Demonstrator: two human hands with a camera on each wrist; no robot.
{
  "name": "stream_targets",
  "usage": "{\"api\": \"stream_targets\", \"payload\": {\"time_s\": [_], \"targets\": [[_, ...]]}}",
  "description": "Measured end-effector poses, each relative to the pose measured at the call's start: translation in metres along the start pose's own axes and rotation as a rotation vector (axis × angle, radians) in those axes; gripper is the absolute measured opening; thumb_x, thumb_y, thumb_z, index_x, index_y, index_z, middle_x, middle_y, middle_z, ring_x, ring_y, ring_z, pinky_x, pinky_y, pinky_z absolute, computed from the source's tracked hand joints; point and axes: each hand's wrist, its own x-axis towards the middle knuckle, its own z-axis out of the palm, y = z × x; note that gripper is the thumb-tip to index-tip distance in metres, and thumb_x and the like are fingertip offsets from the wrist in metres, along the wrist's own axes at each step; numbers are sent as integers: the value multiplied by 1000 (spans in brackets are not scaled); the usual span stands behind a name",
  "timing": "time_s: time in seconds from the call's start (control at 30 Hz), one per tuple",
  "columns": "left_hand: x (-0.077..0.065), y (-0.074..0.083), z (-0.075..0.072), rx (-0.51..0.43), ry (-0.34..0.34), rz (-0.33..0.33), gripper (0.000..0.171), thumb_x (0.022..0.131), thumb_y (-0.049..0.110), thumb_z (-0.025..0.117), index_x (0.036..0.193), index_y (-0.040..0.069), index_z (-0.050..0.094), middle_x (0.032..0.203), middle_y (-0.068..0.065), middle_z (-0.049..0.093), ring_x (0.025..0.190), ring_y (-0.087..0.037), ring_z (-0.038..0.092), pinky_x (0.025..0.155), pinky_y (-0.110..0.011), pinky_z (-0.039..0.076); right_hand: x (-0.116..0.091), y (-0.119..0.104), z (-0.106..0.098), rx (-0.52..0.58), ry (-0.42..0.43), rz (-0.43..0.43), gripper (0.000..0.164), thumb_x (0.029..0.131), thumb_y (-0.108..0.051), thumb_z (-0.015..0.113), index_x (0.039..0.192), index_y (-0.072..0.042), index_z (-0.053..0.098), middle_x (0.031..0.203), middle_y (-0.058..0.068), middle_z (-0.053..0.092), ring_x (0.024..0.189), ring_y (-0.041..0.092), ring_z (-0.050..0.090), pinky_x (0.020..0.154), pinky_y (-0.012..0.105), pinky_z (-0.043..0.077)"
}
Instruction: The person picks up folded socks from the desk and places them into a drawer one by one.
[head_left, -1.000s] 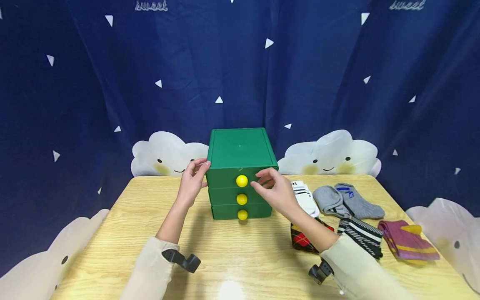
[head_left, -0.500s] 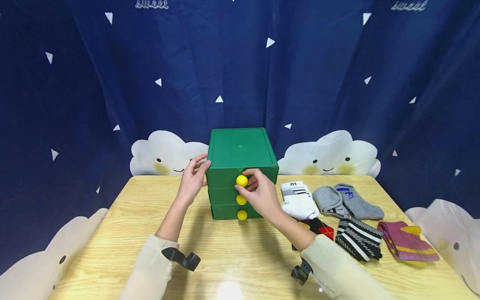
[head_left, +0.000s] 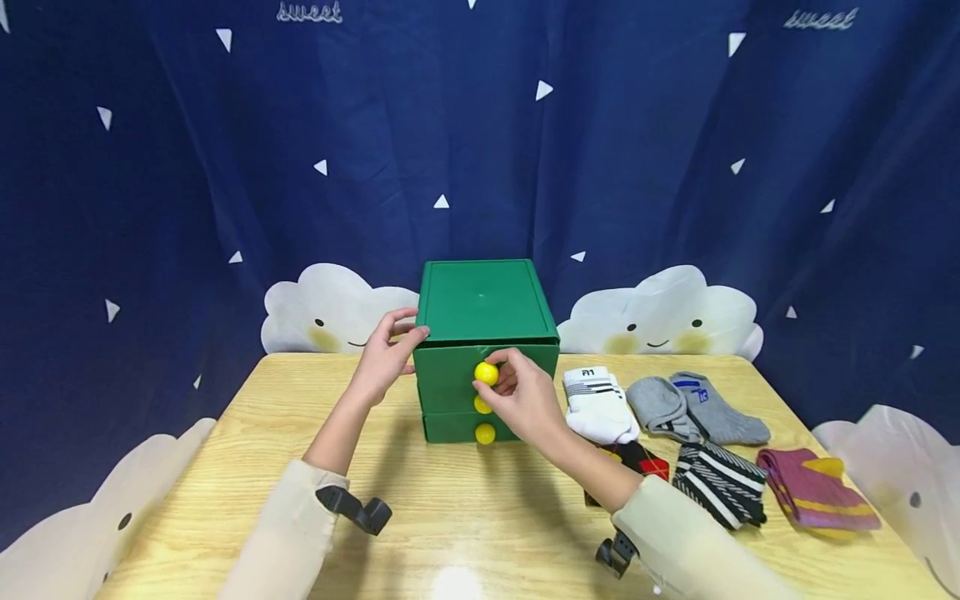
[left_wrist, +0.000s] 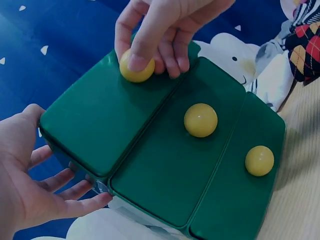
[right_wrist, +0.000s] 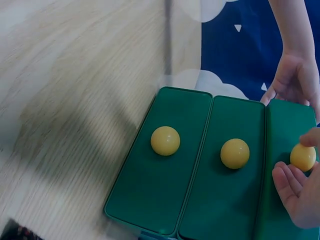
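A green three-drawer cabinet [head_left: 483, 302] with round yellow knobs stands on the wooden table. My right hand [head_left: 531, 402] pinches the top drawer's yellow knob [head_left: 486, 372] between thumb and fingers. That top drawer [head_left: 444, 377] is pulled slightly out, leaving a dark gap under the cabinet's top. At the cabinet's upper left edge is my left hand [head_left: 381, 364], its thumb by the front corner. In the left wrist view its fingers [left_wrist: 80, 206] reach along the side, extended. The middle knob [left_wrist: 200, 120] and bottom knob [left_wrist: 259, 160] are untouched, their drawers closed.
Right of the cabinet lie white socks [head_left: 600, 408], grey socks [head_left: 716, 408], a black-and-white striped folded pair [head_left: 720, 485] and a maroon pair with yellow [head_left: 813, 492]. A red-and-black checked pair [head_left: 648, 461] is partly behind my right forearm. A blue curtain [head_left: 480, 150] hangs behind.
My right hand moved left to the top knob, took hold of it, and the top drawer has come slightly forward. The left hand stays at the cabinet's left side.
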Motion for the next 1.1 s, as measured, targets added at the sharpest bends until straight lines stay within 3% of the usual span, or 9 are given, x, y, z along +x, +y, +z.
{"api": "stream_targets", "payload": {"time_s": [0.23, 0.47, 0.73, 1.1], "targets": [[1, 1, -4, -11, -49, -3, 52, 94, 32, 53, 141, 20, 36, 139, -15, 38, 126, -30, 43, 89, -51, 49, -12, -8, -7, -33, -43, -38, 29, 78, -19, 75, 101, -11, 58, 77, -2, 61, 66, 8, 57, 62, 21, 51], [0, 1, -5, -8, -67, -12, 54, 94, 33, 53, 143, 22, 34, 141, -14, 36, 128, -31, 41, 96, -57, 43, -26, -16, -15, -106, -95, -81, 29, 79, -22, 75, 101, -12, 58, 80, -4, 59, 66, 8, 56, 62, 17, 49], [0, 1, -5, 8, -61, -12, 53, 93, 34, 54, 142, 23, 35, 139, -13, 39, 127, -30, 43, 94, -55, 45, -45, -26, -24, -209, -89, -238, 35, 75, -23, 79, 99, -11, 57, 78, -5, 59, 64, 3, 54, 59, 12, 48], [1, 1, -5, -4, -65, -20, 53, 93, 33, 54, 141, 22, 35, 139, -15, 38, 126, -32, 43, 96, -58, 43, -69, -39, -32, -281, -94, -364, 36, 73, -26, 80, 97, -12, 57, 75, -7, 61, 63, 1, 52, 59, 7, 45]]}}
